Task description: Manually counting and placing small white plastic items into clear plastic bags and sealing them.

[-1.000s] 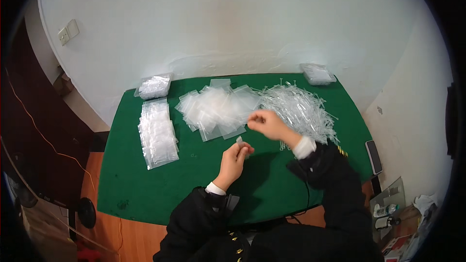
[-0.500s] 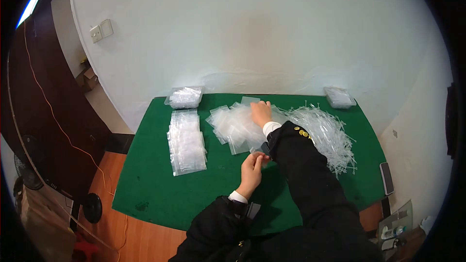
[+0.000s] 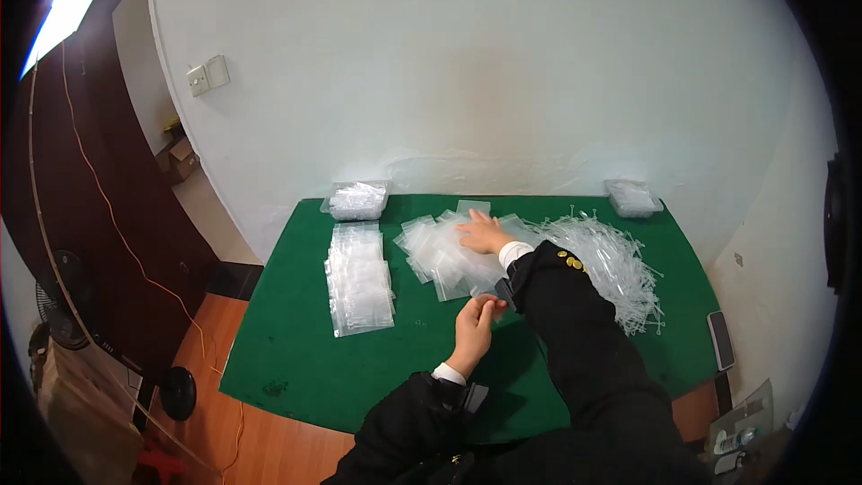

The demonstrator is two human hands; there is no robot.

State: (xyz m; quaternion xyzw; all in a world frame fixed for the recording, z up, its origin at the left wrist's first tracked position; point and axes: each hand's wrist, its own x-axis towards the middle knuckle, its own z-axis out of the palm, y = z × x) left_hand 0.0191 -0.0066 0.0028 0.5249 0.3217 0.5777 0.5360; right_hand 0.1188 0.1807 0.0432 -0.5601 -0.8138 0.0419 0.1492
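Note:
My right hand (image 3: pixel 483 233) lies with spread fingers on a loose pile of clear zip bags (image 3: pixel 435 247) in the middle of the green table. Closer to me, my left hand (image 3: pixel 474 332) is closed in a pinch beside my right wrist. A pale, see-through bit shows at its fingertips, too small to make out. Right of the bags spreads a heap of thin clear plastic pieces (image 3: pixel 611 260) with looped ends, partly covered by my right sleeve. On the left, a row of overlapping filled bags (image 3: pixel 359 292) runs toward me.
A clear tray of plastic pieces (image 3: pixel 357 201) stands at the table's back left, and another clear pack (image 3: pixel 633 198) at the back right. A grey oblong device (image 3: pixel 720 341) sits by the right edge. The white wall (image 3: pixel 539 72) rises behind the green tabletop (image 3: pixel 314 386).
The whole view has shifted slightly. My right hand has slid a little left and toward me over the bags, its fingers now more spread. My left hand stays pinched in nearly the same place.

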